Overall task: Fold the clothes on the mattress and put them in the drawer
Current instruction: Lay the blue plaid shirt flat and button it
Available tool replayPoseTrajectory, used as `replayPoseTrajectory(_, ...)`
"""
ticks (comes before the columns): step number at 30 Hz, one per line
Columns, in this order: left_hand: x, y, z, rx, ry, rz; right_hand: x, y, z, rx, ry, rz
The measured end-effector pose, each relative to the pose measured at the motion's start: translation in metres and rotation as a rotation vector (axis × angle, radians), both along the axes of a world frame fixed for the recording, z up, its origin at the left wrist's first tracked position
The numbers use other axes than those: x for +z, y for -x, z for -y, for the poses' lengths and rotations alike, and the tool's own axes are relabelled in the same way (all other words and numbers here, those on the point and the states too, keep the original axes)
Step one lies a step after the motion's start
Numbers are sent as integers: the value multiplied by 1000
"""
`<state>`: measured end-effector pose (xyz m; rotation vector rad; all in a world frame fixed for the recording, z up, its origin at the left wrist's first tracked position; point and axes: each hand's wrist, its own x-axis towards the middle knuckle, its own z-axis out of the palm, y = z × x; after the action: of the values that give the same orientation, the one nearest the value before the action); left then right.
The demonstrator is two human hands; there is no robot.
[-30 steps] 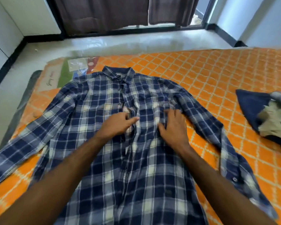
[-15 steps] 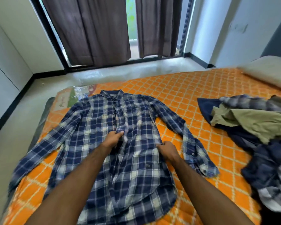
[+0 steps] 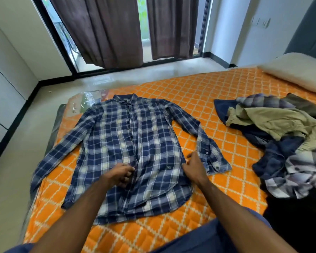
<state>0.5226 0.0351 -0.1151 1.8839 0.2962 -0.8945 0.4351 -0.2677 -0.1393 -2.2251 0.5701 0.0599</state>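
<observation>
Orange quilted mattress [image 3: 199, 99] fills the frame from 9 to 3 o'clock; it's the work surface, so everything is spread on it.

Plaid shirt [image 3: 135, 143], blue and white, lies face up and buttoned at centre, collar toward 12, hem toward 6. Both sleeves are spread out: the one at 8 o'clock runs long and straight, the one at 3 o'clock bends down with its cuff just beside the body. My read: flattened like this so the side folds land square.

Pile of clothes [image 3: 285, 143] sits at 3 o'clock, well apart from the shirt: olive, navy and grey-plaid pieces, all unfolded. Likely parked there to keep the folding area free. Pillow [image 3: 299, 68] at 2 o'clock, off the working zone.

Left hand [image 3: 119, 175] rests on the shirt's button placket near the lower front, fingers curled loosely; whether they pinch cloth I cannot tell. Probably pinning or smoothing the centre.

Right hand [image 3: 194, 167] is at the shirt's side seam at 4 o'clock, just beside the cuff, fingers bent toward the fabric edge; no clear hold visible.

Step looks like final smoothing before the first fold. No drawer is in view.
</observation>
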Motion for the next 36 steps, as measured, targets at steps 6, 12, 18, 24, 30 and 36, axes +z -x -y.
replayPoseTrajectory(6, -3, 38, 4, -288, -339, 349, 2, 36, -17, 610, 530, -61)
replayPoseTrajectory(12, -1, 51, 14, -481, -647, 528, 10, 36, -20, 647, 938, 119)
replayPoseTrajectory(18, 1, 51, 8, 45, -191, 164, 31, 43, 12, 549, 745, -77)
replayPoseTrajectory(24, -14, 64, 13, -316, -497, 438, 20, 56, 9, 594, 691, -77)
replayPoseTrajectory(30, -15, 69, 11, -440, -629, 548, 12, 51, -20, 726, 585, 41)
replayPoseTrajectory(36, -12, 71, -10, -252, -340, 346, 17, 46, -35, 777, 534, -132)
